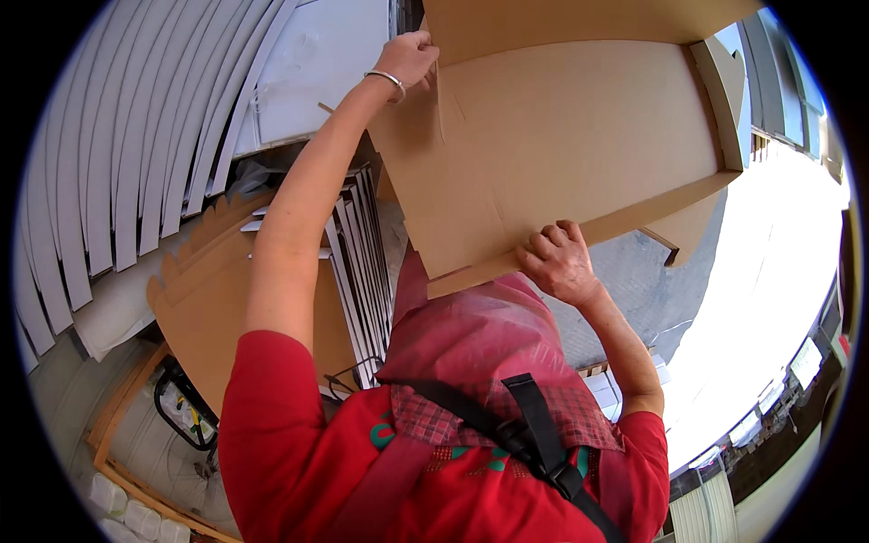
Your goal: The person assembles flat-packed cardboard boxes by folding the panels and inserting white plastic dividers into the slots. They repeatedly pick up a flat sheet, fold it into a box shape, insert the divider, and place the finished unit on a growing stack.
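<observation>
A brown cardboard box (579, 127), partly folded, spans the upper middle in front of me. Its right end wall (715, 104) and its near side wall (665, 197) stand up, while the left end lies flat. My left hand (409, 61), with a bracelet at the wrist, is closed on a cardboard flap (440, 100) at the far left corner. Over the near side wall, toward its left part, my right hand (559, 261) has its fingers curled, gripping the edge. The thumbs of both hands are largely hidden.
Long white panels (136, 118) stand in a row at the far left. Below them are flat brown cardboard sheets (208, 308) and a stack of thin white panels (358, 262) beside my left arm. Bright sunlight falls on the floor (751, 299) at right.
</observation>
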Demonstrator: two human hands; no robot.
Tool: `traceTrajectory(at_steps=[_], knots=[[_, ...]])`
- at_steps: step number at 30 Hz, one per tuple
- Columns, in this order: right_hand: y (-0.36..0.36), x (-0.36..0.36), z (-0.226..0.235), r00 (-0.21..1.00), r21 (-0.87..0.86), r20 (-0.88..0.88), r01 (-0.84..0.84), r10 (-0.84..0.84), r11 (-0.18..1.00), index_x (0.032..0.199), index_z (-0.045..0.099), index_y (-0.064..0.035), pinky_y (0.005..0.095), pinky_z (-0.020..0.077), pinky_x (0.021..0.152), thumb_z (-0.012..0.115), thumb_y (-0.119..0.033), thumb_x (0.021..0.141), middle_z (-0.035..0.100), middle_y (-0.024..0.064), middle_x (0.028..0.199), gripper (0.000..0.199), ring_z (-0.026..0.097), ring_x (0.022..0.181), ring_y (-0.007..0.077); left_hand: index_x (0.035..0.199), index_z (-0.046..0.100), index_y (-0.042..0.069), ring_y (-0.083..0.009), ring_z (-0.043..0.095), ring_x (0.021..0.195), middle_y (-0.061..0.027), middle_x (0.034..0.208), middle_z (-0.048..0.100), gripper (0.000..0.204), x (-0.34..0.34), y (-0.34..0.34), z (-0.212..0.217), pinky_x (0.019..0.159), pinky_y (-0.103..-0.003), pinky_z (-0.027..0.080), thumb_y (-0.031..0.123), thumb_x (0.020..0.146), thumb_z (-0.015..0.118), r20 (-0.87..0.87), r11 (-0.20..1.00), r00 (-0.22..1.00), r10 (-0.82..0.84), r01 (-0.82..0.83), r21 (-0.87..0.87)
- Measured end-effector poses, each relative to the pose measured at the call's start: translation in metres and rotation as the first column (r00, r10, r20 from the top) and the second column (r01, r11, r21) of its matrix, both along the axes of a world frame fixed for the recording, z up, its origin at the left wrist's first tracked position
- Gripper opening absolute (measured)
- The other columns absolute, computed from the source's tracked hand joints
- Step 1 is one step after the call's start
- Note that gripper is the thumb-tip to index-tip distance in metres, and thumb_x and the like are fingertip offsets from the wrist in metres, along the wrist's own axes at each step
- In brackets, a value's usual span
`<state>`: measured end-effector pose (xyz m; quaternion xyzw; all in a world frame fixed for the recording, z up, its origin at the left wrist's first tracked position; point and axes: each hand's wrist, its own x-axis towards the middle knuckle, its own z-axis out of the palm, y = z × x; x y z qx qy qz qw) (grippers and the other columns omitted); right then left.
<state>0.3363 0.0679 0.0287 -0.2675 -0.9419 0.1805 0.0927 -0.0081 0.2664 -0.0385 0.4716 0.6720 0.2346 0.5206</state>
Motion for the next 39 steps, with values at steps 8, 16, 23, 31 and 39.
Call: traceTrajectory(at_steps=[8,16,23,31,39], knots=[[-0.015,0.086,0.071,0.982,-0.017,-0.007,0.191,-0.191,0.982,0.091,0.063,-0.0132,0.0457,0.0415,0.091,0.081,-0.024,0.058,0.056,0.0039,0.091,0.039,0.056,0.091,0.0241,0.111,0.063,-0.005,-0.0192,0.068,0.07,-0.013,0.089,0.069,0.032,0.038,-0.006,0.12,0.055,-0.031,0.055,0.018,0.089,0.061,-0.173,0.989,0.982,-0.071,0.092,0.114],[-0.047,0.084,0.053,0.959,-0.024,-0.079,0.27,-0.271,0.963,0.085,0.062,-0.0164,0.0434,0.0428,0.088,0.082,-0.027,0.054,0.055,0.0022,0.091,0.039,0.056,0.091,0.0229,0.085,0.062,-0.002,-0.0156,0.065,0.05,-0.0048,0.064,0.063,0.023,0.084,-0.008,0.071,0.049,-0.028,0.052,0.021,0.089,0.061,-0.047,0.958,0.973,-0.226,0.231,0.171],[-0.048,0.093,0.055,0.945,-0.074,-0.213,0.236,-0.247,0.969,0.082,0.064,-0.0171,0.0429,0.0406,0.09,0.08,-0.032,0.058,0.058,-0.0025,0.09,0.033,0.056,0.09,0.0208,0.088,0.064,-0.001,-0.0122,0.063,0.049,-0.0033,0.065,0.063,0.023,0.046,-0.046,0.091,0.042,-0.026,0.048,0.021,0.094,0.064,0.018,0.95,0.991,-0.133,0.122,0.289],[0.038,0.079,0.06,0.942,-0.06,-0.332,0.033,-0.051,0.998,0.075,0.065,-0.0166,0.0415,0.0382,0.09,0.072,-0.051,0.07,0.056,-0.0059,0.077,0.035,0.056,0.088,0.0178,0.093,0.063,-0.002,-0.0187,0.066,0.052,-0.012,0.072,0.069,0.022,-0.011,-0.055,0.079,0.043,-0.028,0.056,0.02,0.096,0.063,0.067,0.96,0.993,0.101,-0.115,0.254],[0.072,0.116,0.113,0.91,-0.03,-0.353,0.219,-0.215,0.975,0.075,0.069,-0.0122,0.0355,0.0415,0.081,0.073,-0.048,0.072,0.057,-0.0021,0.072,0.036,0.056,0.076,0.0192,0.095,0.061,-0.001,-0.0201,0.067,0.052,-0.0115,0.073,0.068,0.019,0.033,-0.086,0.056,0.043,-0.031,0.057,0.018,0.095,0.062,0.257,0.948,0.945,0.202,-0.255,0.189]])
